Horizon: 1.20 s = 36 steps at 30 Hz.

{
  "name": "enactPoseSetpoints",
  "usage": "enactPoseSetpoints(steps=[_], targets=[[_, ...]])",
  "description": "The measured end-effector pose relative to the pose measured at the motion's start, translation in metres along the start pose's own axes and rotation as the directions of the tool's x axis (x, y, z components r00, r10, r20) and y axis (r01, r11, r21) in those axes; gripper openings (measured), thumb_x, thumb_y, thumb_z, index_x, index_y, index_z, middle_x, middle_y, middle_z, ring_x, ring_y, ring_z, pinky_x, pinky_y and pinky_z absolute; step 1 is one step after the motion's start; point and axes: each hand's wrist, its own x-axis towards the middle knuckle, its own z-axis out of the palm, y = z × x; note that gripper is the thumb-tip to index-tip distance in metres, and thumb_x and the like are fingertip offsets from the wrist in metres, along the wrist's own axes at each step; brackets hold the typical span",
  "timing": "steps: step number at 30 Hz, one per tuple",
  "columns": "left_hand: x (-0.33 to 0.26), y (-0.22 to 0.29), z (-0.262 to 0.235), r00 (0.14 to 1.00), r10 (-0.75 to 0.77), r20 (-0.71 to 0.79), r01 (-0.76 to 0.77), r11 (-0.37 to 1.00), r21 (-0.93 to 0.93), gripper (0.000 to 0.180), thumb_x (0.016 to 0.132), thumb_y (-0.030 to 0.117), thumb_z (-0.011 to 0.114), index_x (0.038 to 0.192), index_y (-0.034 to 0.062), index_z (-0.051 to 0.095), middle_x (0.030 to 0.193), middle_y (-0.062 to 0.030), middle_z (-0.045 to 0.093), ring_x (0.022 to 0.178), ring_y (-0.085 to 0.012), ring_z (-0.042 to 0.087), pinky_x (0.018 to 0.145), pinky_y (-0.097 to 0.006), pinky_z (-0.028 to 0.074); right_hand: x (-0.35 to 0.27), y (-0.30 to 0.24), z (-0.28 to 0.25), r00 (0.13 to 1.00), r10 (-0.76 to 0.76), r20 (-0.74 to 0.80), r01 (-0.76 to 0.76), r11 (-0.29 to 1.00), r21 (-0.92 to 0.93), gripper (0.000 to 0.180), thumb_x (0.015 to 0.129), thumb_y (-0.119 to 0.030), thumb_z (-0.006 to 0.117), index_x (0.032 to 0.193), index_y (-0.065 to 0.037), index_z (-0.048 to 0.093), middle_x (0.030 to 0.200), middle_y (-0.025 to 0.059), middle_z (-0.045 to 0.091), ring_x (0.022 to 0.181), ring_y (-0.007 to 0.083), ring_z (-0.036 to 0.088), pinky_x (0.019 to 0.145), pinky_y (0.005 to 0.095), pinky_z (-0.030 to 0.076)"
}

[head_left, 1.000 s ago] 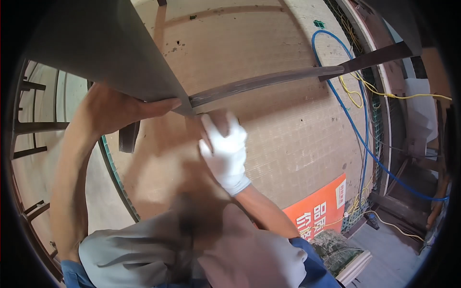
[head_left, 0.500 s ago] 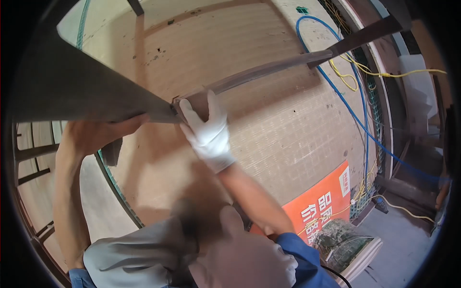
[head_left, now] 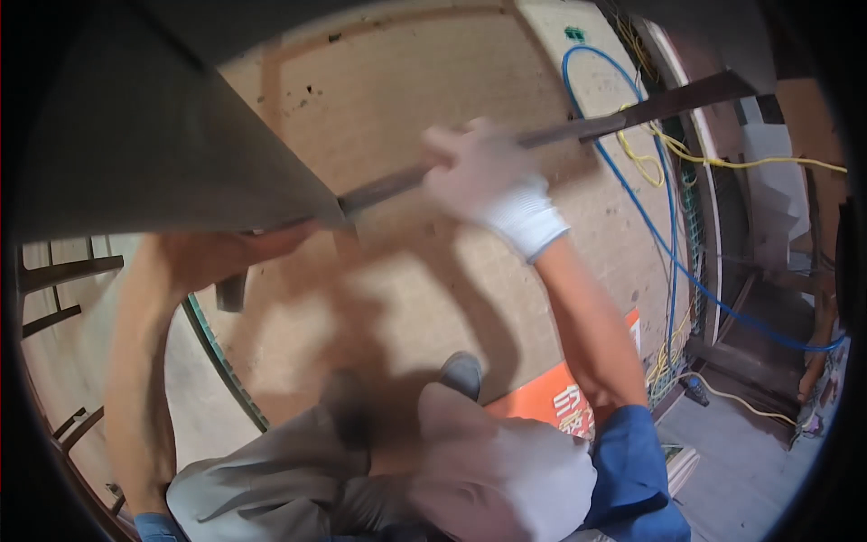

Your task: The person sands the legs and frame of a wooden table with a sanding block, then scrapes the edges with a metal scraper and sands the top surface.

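Observation:
A broad dark brown panel (head_left: pixel 172 154), apparently part of a piece of furniture, fills the upper left. A slim dark bar (head_left: pixel 388 187) runs from its corner toward the far right. My left hand (head_left: pixel 203 257), bare, is closed on the panel's lower edge, its fingers partly hidden behind it. My right hand (head_left: pixel 488 172), in a whitish glove, lies over the bar with its fingers bent round it, blurred by motion.
Tan cardboard-like sheeting (head_left: pixel 424 298) covers the surface below. At right lie a blue hose (head_left: pixel 650 235) and a yellow cord (head_left: pixel 750 163). An orange printed sheet (head_left: pixel 533 402) is beside my right knee. Dark furniture legs (head_left: pixel 72 271) stand at left.
My right hand has left the panel's corner and moved right and upward onto the bar. The panel has shifted and covers more of the upper left; my left hand stays on its edge.

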Motion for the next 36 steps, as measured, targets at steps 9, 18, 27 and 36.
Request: enactPoseSetpoints(steps=[9, 18, 27, 36], targets=[[0.003, -0.014, 0.015, 0.995, -0.032, -0.099, -0.001, 0.947, -0.32, 0.046, 0.077, 0.028, 0.092, 0.108, 0.0061, 0.067, 0.1, -0.006, 0.073, 0.095, -0.0185, 0.07, 0.088, -0.029, 0.056, 0.056, 0.072, -0.034, 0.778, -0.279, 0.563, 0.519, 0.791, -0.324, 0.026, 0.091, -0.027, 0.055, 0.103, -0.012, 0.073, 0.103, 0.0147, 0.075, 0.102, 0.0391, 0.07, 0.09, 0.0519, 0.054], [0.014, 0.007, -0.004, 0.999, 0.044, -0.012, -0.045, 0.995, -0.088, 0.036, 0.081, 0.017, 0.087, 0.105, 0.0024, 0.064, 0.095, -0.0084, 0.07, 0.087, -0.0211, 0.07, 0.08, -0.032, 0.057, 0.022, 0.121, 0.008, 0.977, -0.177, 0.117, 0.207, 0.92, -0.334, 0.024, 0.092, -0.023, 0.056, 0.1, -0.01, 0.075, 0.106, 0.0174, 0.073, 0.101, 0.0377, 0.071, 0.087, 0.0506, 0.057], [0.034, -0.02, 0.016, 0.962, 0.211, 0.174, -0.194, 0.975, -0.111, 0.047, 0.085, 0.006, 0.081, 0.127, 0.0015, 0.061, 0.114, -0.0117, 0.069, 0.105, -0.0167, 0.065, 0.093, -0.03, 0.054, 0.005, 0.119, -0.035, 0.971, 0.224, -0.08, -0.236, 0.876, -0.421, 0.027, 0.091, -0.026, 0.056, 0.104, -0.011, 0.075, 0.109, 0.0195, 0.074, 0.094, 0.0421, 0.072, 0.086, 0.0529, 0.057], [-0.015, -0.099, 0.089, 0.826, -0.368, 0.427, 0.343, 0.929, 0.136, 0.035, 0.089, 0.026, 0.081, 0.116, 0.0059, 0.074, 0.073, -0.0044, 0.066, 0.066, -0.015, 0.06, 0.066, -0.032, 0.05, -0.023, 0.206, -0.026, 0.914, 0.05, -0.402, -0.24, 0.866, -0.439, 0.026, 0.091, -0.021, 0.058, 0.109, -0.013, 0.076, 0.109, 0.0127, 0.071, 0.091, 0.0356, 0.068, 0.08, 0.0493, 0.054]])
